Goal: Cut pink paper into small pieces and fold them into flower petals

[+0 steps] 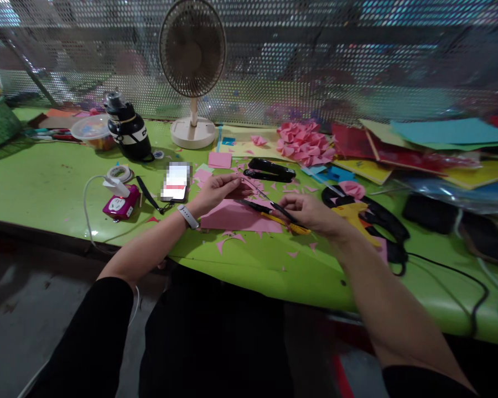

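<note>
My left hand (pixel 225 190), with a pale band on its wrist, is closed in a pinch above pink paper. What its fingertips hold is too small and dim to make out. Closed around a slim dark pointed tool (pixel 283 211) is my right hand (pixel 301 209); the tool's thin tip reaches left toward my left fingers. Its exact kind does not show clearly. Beneath both hands lies a pink paper sheet (pixel 228 218). A yellow-and-black tool (pixel 297 228) rests across it, partly hidden. Pink paper scraps (pixel 231 237) surround the sheet.
Behind my hands sit a black stapler (pixel 269 169) and a heap of folded pink paper pieces (pixel 305 143). A glue gun (pixel 359 221) and coloured sheets (pixel 440 135) lie right. Leftward are a phone (pixel 176 181), power adapter (pixel 122 203), flask (pixel 128 132) and fan (pixel 193 130).
</note>
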{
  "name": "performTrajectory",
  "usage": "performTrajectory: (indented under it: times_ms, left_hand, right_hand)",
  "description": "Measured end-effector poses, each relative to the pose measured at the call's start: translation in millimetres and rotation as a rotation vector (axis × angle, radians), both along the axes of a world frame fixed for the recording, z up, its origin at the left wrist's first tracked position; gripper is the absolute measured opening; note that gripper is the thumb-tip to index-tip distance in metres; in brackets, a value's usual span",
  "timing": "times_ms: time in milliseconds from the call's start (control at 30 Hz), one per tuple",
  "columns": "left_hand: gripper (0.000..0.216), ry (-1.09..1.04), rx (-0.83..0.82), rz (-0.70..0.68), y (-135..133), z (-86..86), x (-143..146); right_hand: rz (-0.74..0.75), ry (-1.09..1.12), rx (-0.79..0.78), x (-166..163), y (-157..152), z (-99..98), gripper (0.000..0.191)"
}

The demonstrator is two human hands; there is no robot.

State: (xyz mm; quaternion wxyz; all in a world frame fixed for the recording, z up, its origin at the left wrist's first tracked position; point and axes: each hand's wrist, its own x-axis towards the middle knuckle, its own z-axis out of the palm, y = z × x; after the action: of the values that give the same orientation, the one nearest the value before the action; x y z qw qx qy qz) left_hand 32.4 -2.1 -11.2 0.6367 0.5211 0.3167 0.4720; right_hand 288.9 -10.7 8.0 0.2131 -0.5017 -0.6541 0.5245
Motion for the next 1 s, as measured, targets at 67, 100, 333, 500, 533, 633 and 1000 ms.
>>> performTrajectory:
  times_ms: [67, 100, 333, 500, 533, 633, 1000]
  left_hand:
    - [0.024, 0.013, -0.005, 0.004, -0.5, 0.7, 0.2]
    - [0.024, 0.014, -0.005, 0.005, -0.7, 0.9, 0.2]
    - [0.024, -0.054, 0.01, -0.025, 1.2, -2.3, -1.3]
    - [0.023, -0.07, 0.017, -0.038, 0.7, -1.8, -1.4]
    - [0.022, -0.06, 0.01, -0.03, 0.3, -1.1, -1.2]
    - [0.021, -0.022, -0.019, -0.004, -0.7, 0.7, -0.5]
    - [0.023, -0.036, -0.019, -0.018, 0.7, -1.8, -0.7]
  right_hand:
    - [0.008, -0.011, 0.008, -0.9, -0.4, 1.4, 0.06]
    - [0.013, -0.015, 0.011, -1.2, -0.5, 2.0, 0.06]
    - [0.014, -0.029, 0.026, -1.2, 0.0, 1.9, 0.062]
    - [0.018, -0.038, 0.041, -0.2, 0.4, 1.0, 0.058]
    - [0.02, -0.036, 0.04, 0.0, 0.5, 0.7, 0.057]
    - [0.021, -0.027, 0.031, 1.5, 1.5, -2.5, 0.056]
    - [-0.001, 0.009, -0.002, 2.6, 0.5, -5.0, 0.052]
